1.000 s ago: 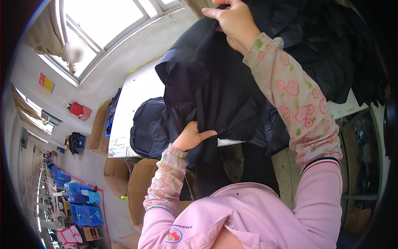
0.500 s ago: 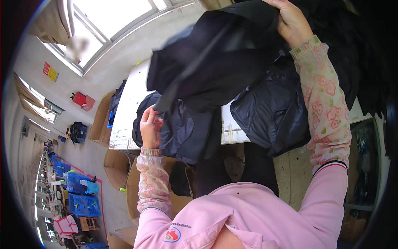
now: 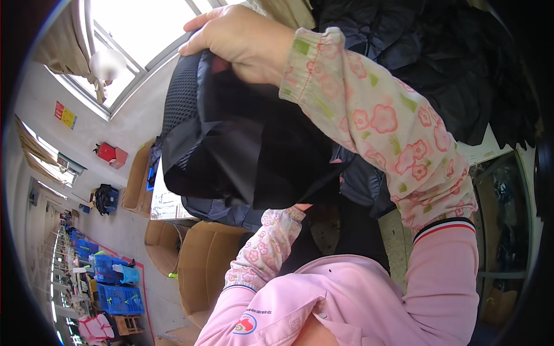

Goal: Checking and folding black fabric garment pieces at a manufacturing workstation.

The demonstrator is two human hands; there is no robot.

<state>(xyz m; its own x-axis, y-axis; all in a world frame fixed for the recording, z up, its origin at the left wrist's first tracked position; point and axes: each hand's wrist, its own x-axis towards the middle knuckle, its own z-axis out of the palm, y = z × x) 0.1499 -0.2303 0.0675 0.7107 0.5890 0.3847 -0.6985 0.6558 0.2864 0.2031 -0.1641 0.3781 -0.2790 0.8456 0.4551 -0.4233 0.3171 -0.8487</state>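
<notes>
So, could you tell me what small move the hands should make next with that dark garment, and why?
Probably draw the left hand out from beneath: the right hand grips the dark garment by its top edge, raised close to the camera, while the left is almost wholly hidden under its bunched folds, so the cloth cannot hang straight.

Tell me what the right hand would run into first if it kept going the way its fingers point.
The right hand grips the top of the dark garment, fingers pointing toward the picture's upper left. Going on that way, it would probably meet the bright window first, though depth is unclear and nothing nearer shows in that line.
</notes>
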